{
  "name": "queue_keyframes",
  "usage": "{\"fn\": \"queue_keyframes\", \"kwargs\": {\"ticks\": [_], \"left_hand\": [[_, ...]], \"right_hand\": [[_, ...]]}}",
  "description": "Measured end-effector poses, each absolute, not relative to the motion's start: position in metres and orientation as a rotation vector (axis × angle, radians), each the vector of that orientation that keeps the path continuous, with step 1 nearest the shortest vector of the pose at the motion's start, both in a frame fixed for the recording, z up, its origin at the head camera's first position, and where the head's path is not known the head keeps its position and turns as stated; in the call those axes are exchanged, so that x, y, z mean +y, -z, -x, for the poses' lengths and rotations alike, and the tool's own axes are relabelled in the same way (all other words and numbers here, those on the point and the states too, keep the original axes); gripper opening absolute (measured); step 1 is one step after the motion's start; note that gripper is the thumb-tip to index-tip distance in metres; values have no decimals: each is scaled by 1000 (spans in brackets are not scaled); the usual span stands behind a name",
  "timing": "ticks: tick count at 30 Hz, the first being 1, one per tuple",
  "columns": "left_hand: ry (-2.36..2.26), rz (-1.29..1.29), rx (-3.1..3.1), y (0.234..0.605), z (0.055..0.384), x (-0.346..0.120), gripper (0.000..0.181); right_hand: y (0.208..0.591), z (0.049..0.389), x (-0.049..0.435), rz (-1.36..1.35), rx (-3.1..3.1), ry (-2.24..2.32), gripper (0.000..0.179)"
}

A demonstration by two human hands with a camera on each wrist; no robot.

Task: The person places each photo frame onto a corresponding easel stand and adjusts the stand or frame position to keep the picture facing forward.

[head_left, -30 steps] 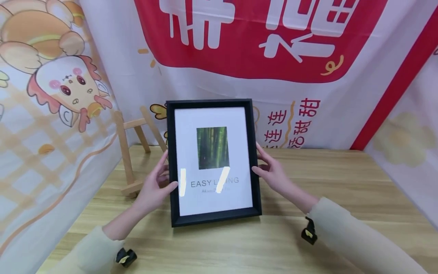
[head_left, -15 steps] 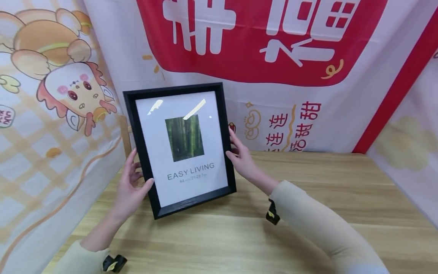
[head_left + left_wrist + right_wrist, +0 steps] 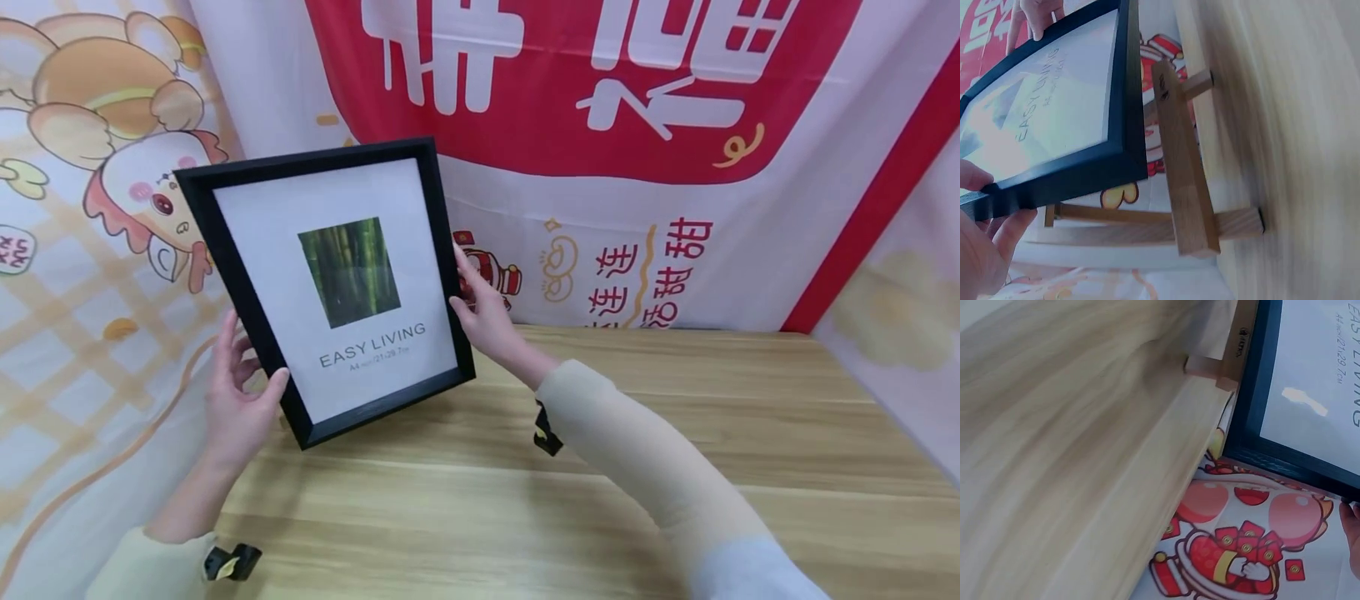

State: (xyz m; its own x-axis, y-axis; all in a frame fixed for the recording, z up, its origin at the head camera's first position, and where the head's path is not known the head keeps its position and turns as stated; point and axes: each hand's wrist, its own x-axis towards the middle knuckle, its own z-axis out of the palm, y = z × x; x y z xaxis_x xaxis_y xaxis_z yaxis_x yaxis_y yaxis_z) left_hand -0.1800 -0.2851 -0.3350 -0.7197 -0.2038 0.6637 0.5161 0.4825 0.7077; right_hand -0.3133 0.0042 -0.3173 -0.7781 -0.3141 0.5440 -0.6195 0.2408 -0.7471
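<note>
A black picture frame point(image 3: 352, 279) holds a white sheet with a green bamboo picture and the words "EASY LIVING". It is tilted, its lower left corner dipping toward the table. My left hand point(image 3: 243, 408) grips the left side, thumb on the front and fingers behind. On the opposite side, my right hand point(image 3: 487, 317) pinches the edge. A small wooden easel point(image 3: 1185, 175) stands on the table behind the frame, mostly hidden in the head view. In the left wrist view, the frame's bottom edge is close to the easel's ledge, with a gap between them.
The wood-grain table point(image 3: 600, 517) extends to the right and front. A printed cloth with red and white lettering point(image 3: 600, 125) hangs along the back. Another cloth with cartoon animals point(image 3: 97, 333) closes off the left side, near my left hand.
Both hands have carried the frame left and upward, tilting it counterclockwise. It now covers the easel, which stood uncovered to its left a second ago.
</note>
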Motion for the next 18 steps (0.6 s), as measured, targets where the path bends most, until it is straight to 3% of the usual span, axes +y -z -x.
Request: {"fn": "queue_keyframes", "kwargs": {"ticks": [18], "left_hand": [[1234,122,-1930,322,191,-312,83]], "right_hand": [[300,333,-45,-904,-2161,-1612,76]]}}
